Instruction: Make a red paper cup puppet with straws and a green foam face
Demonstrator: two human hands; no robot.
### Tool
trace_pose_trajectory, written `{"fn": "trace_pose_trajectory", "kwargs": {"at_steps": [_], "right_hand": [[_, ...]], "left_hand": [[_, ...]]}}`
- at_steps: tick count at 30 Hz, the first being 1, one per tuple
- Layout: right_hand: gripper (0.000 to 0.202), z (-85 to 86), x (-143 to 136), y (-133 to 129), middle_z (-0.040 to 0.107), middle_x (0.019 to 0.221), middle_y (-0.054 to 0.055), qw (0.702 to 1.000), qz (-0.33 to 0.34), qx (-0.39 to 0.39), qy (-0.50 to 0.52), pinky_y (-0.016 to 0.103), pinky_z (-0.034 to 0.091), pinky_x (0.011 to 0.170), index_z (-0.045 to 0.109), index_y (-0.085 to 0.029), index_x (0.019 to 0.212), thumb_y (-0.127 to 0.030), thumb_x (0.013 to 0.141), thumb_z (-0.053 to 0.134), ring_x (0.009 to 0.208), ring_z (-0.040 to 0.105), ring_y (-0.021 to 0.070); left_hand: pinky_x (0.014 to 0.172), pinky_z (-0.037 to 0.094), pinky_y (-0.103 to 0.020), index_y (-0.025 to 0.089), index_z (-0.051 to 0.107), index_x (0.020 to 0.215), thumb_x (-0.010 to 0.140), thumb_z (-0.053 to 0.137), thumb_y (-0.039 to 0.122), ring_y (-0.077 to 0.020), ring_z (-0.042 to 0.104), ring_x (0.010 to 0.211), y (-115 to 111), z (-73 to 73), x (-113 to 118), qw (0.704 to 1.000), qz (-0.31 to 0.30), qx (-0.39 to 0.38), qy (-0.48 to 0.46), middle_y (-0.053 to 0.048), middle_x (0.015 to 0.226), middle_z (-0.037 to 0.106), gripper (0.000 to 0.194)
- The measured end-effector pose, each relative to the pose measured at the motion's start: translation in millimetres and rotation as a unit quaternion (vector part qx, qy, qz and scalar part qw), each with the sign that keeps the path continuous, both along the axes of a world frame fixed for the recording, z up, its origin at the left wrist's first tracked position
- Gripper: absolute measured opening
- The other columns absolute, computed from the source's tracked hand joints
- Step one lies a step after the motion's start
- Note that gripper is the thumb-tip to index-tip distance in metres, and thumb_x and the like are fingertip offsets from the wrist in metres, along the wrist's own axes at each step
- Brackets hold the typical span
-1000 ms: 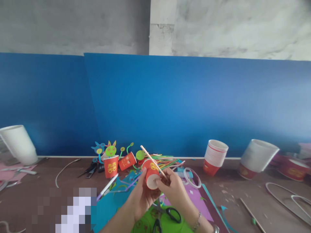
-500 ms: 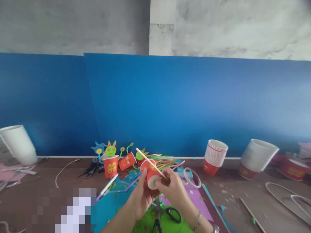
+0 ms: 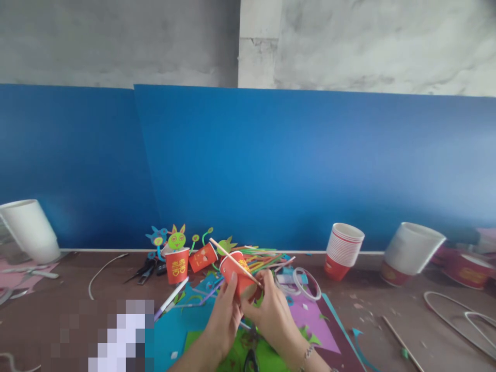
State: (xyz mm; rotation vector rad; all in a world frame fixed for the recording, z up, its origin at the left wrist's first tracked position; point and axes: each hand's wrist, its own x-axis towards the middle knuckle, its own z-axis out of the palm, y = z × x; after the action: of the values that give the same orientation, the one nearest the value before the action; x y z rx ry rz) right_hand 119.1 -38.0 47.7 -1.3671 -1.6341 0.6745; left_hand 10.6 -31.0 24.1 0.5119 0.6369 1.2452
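A red paper cup [image 3: 237, 273] with gold lettering is tilted in front of me, its base towards me. My left hand [image 3: 228, 310] wraps round its left side, thumb lying along the cup. Between the fingers of my right hand [image 3: 268, 302] is a thin pale stick [image 3: 229, 256], perhaps a chopstick or a straw, slanting up to the left across the cup. My right thumb is near the cup's base. Below the hands, partly hidden, lie black-handled scissors [image 3: 251, 356] on green paper [image 3: 229, 364].
Decorated red cups [image 3: 178, 266] with paper faces stand behind left, beside coloured straws [image 3: 263, 253]. A cup stack [image 3: 343, 250] is at back right. Tape rolls [image 3: 308, 284], purple paper [image 3: 325, 333], a white-purple marker [image 3: 170, 299] and a wooden stick [image 3: 403, 343] lie around. A blue panel [image 3: 271, 170] rises behind.
The cup has turned, so its base faces me less and its lettering shows more. The stick has shifted slightly left with it. My right hand has moved a little and covers more of the scissors.
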Motion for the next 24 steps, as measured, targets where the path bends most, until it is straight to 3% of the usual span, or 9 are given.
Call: {"fn": "trace_pose_trajectory", "kwargs": {"at_steps": [3,6,9,11,18,22,24], "right_hand": [[0.02,1.9,3.9,4.0,0.055,0.066,-0.004,0.998,0.025,-0.013,0.054,0.024,0.038,0.054,0.046,-0.022,0.085,-0.023,0.071,0.06,0.058,0.049,0.0138],[0.02,10.9,12.7,7.0,0.048,0.063,-0.004,0.988,0.047,-0.034,0.144,0.023,0.034,0.048,0.049,-0.021,0.08,-0.039,0.078,0.059,0.052,0.04,0.0114],[0.032,22.0,21.8,7.0,0.044,0.063,-0.003,0.97,0.015,-0.018,0.241,0.024,0.036,0.05,0.051,-0.021,0.077,-0.052,0.085,0.05,0.054,0.039,0.012],[0.037,26.8,26.0,6.4,0.047,0.066,-0.001,0.963,-0.005,-0.006,0.27,0.025,0.039,0.055,0.052,-0.021,0.076,-0.056,0.085,0.047,0.06,0.044,0.014],[0.038,33.1,30.0,4.4,0.051,0.071,0.001,0.97,-0.043,0.036,0.236,0.026,0.039,0.056,0.055,-0.022,0.079,-0.059,0.083,0.051,0.064,0.046,0.0158],[0.034,37.1,30.4,-1.1,0.057,0.082,0.004,0.974,-0.047,0.085,0.204,0.028,0.044,0.071,0.059,-0.022,0.082,-0.053,0.088,0.046,0.077,0.052,0.0182],[0.032,37.1,30.3,-3.1,0.056,0.079,0.003,0.972,-0.038,0.1,0.211,0.027,0.044,0.068,0.059,-0.022,0.082,-0.051,0.089,0.046,0.074,0.051,0.0175]], "left_hand": [[0.091,0.048,-0.038,0.018,0.057,0.11,0.075,0.067,0.051,-0.0275,0.063,0.105,4.8,-1.5,-3.4,0.999,0.037,0.029,0.015,-0.011,0.106,0.07,0.049],[0.095,0.044,-0.04,0.019,0.053,0.116,0.07,0.074,0.044,-0.0287,0.06,0.109,10.1,-2.0,-10.2,0.988,0.078,0.083,0.101,-0.011,0.112,0.067,0.056],[0.098,0.04,-0.039,0.023,0.048,0.121,0.06,0.081,0.033,-0.0295,0.055,0.114,12.0,-1.2,-15.6,0.953,0.137,0.126,0.239,-0.01,0.117,0.064,0.07],[0.096,0.04,-0.038,0.024,0.049,0.118,0.058,0.082,0.029,-0.0291,0.054,0.112,11.4,-1.4,-16.7,0.929,0.168,0.132,0.302,-0.009,0.113,0.063,0.068],[0.091,0.04,-0.033,0.018,0.06,0.099,0.05,0.083,0.009,-0.0276,0.055,0.102,7.9,-7.6,-13.9,0.926,0.218,0.168,0.257,-0.009,0.101,0.062,0.054],[0.092,0.04,-0.035,0.02,0.059,0.102,0.053,0.082,0.013,-0.0286,0.055,0.102,5.1,-10.3,-14.4,0.915,0.192,0.196,0.296,-0.009,0.103,0.061,0.055],[0.092,0.04,-0.034,0.021,0.057,0.105,0.057,0.08,0.015,-0.0274,0.056,0.101,3.5,-12.5,-14.5,0.91,0.174,0.213,0.309,-0.008,0.105,0.061,0.054]]}}
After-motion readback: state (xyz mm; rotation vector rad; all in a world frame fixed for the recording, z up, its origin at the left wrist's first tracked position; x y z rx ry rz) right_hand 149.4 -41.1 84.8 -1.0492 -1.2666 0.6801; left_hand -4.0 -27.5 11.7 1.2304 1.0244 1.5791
